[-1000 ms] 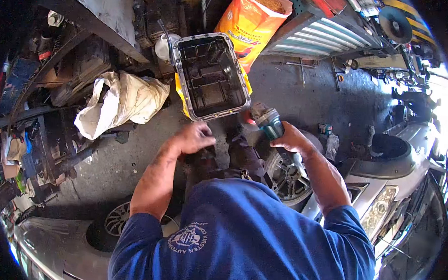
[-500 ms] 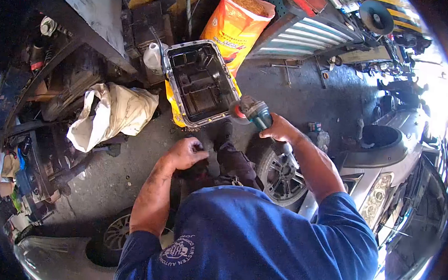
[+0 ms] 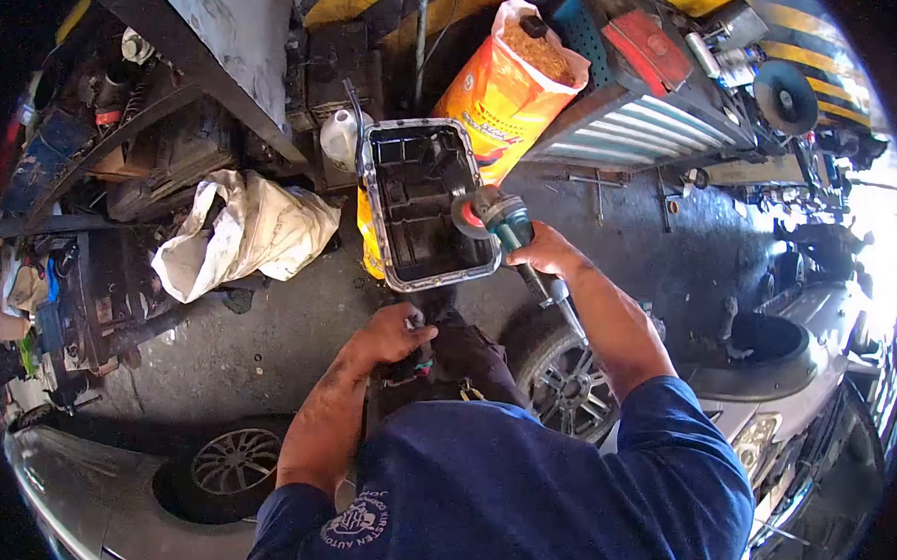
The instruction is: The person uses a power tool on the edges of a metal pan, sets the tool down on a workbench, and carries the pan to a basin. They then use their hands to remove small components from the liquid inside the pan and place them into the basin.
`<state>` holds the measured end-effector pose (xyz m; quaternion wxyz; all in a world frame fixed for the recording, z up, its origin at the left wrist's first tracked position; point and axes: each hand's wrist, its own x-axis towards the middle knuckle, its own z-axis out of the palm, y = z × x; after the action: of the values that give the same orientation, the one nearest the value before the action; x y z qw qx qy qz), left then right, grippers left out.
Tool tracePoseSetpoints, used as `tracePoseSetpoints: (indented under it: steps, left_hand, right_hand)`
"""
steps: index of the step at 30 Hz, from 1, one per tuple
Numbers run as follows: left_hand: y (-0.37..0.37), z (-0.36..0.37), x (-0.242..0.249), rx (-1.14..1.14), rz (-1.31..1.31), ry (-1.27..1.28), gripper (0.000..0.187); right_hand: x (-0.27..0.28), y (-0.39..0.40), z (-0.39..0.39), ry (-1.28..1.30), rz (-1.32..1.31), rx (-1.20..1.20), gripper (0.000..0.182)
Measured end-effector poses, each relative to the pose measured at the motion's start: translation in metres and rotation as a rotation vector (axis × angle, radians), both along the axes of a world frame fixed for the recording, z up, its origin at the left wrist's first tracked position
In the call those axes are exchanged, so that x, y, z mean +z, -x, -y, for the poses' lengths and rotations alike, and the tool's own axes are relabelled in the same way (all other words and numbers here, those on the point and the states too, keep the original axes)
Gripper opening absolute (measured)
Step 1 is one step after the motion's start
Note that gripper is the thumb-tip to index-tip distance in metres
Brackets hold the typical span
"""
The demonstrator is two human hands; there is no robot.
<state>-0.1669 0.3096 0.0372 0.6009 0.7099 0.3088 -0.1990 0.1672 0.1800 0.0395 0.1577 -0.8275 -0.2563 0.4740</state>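
Note:
My right hand (image 3: 552,253) grips an angle grinder (image 3: 508,223) with a reddish disc (image 3: 468,219). The disc overlaps the right side of an oil pan (image 3: 381,232), a metal-rimmed tray with a dark, oily inside. This pan faces up in front of me, over a yellow sack (image 3: 371,245). Close to my lap, below the pan's near edge, my left hand (image 3: 398,335) is curled into a fist with the thumb over the fingers. I cannot tell what, if anything, is inside that fist.
An orange bag (image 3: 502,97) of brown grains stands behind the pan, with a white jug (image 3: 341,138) to its left. A cream sack (image 3: 255,232) lies on the floor. To the right are a wheel (image 3: 571,385) and a car (image 3: 755,358); a red box (image 3: 647,50) tops the cabinet.
The grinder has moved from the pan's near right corner to overlap its right side. My left hand has risen towards the pan relative to my lap, its fingers curled. The whole view has shifted.

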Motion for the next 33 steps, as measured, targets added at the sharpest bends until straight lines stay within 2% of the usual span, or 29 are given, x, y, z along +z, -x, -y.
tracePoseSetpoints:
  steps: [3, 4, 7, 9, 11, 12, 15, 19, 23, 26, 29, 31, 32, 33]
  left_hand:
    - [0.006, -0.003, -0.011, 0.029, -0.075, -0.079, 0.056]
    - [0.010, -0.004, -0.013, 0.052, -0.101, -0.090, 0.056]
    - [0.021, 0.000, -0.025, 0.163, -0.151, -0.115, 0.056]
    - [0.023, 0.004, -0.028, 0.277, -0.177, -0.171, 0.056]
    - [0.020, 0.003, -0.035, 0.299, -0.195, -0.223, 0.054]
    - [0.019, 0.003, -0.038, 0.310, -0.203, -0.248, 0.054]
    - [0.010, 0.006, -0.045, 0.388, -0.189, -0.280, 0.052]
    - [-0.003, 0.006, -0.030, 0.367, -0.195, -0.389, 0.058]
    - [-0.017, 0.002, -0.017, 0.366, -0.204, -0.429, 0.067]
    - [-0.019, -0.008, -0.030, 0.360, -0.205, -0.450, 0.070]
    - [-0.015, -0.018, -0.035, 0.339, -0.160, -0.442, 0.072]
    - [-0.008, -0.019, -0.038, 0.309, -0.138, -0.492, 0.072]
    - [-0.003, -0.023, -0.036, 0.291, -0.178, -0.407, 0.071]
    - [0.005, -0.023, -0.040, 0.283, -0.151, -0.428, 0.070]
  right_hand:
    - [0.010, -0.018, -0.030, 0.034, 0.068, 0.028, 0.075]
    - [-0.004, -0.027, -0.039, 0.059, 0.117, 0.060, 0.074]
    - [-0.017, -0.055, -0.062, -0.015, -0.029, 0.060, 0.074]
    - [-0.025, -0.069, -0.077, -0.028, -0.016, 0.061, 0.071]
    - [-0.035, -0.085, -0.092, -0.023, -0.006, 0.078, 0.070]
    - [-0.075, -0.104, -0.093, -0.044, 0.003, 0.071, 0.068]
    - [-0.072, -0.120, -0.107, -0.115, -0.123, 0.064, 0.069]
    - [-0.081, -0.123, -0.118, -0.136, -0.093, 0.061, 0.061]
    - [-0.095, -0.119, -0.099, -0.041, -0.085, 0.055, 0.061]
    - [-0.038, -0.092, -0.077, -0.041, -0.103, 0.033, 0.059]
    - [-0.004, -0.066, -0.049, -0.010, -0.072, 0.000, 0.057]
    - [-0.022, -0.055, -0.025, 0.018, -0.066, -0.007, 0.059]
    - [-0.025, -0.046, -0.012, 0.013, -0.067, -0.039, 0.060]
    - [-0.021, -0.036, 0.000, 0.009, -0.068, -0.068, 0.062]
